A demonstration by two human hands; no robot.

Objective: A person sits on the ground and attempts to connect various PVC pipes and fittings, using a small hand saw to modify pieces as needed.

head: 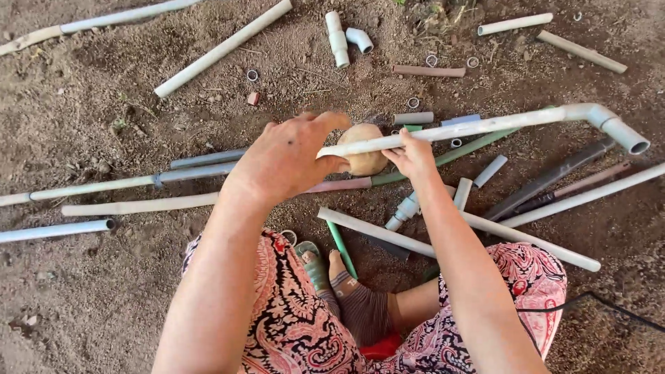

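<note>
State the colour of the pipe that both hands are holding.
The pipe is off-white, with a pale grey elbow fitting at its far end; the head view shows it.

One camera on the person's head looks straight down, close over the brown dirt ground (90, 291).

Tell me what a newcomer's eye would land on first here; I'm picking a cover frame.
The two bare hands at centre: the left hand and right hand both grip a long white plastic pipe, whose grey elbow fitting points right. Behind its near end sits a round tan stone-like lump. All around, on the brown dirt ground, lie scattered white and grey pipe lengths.
</note>
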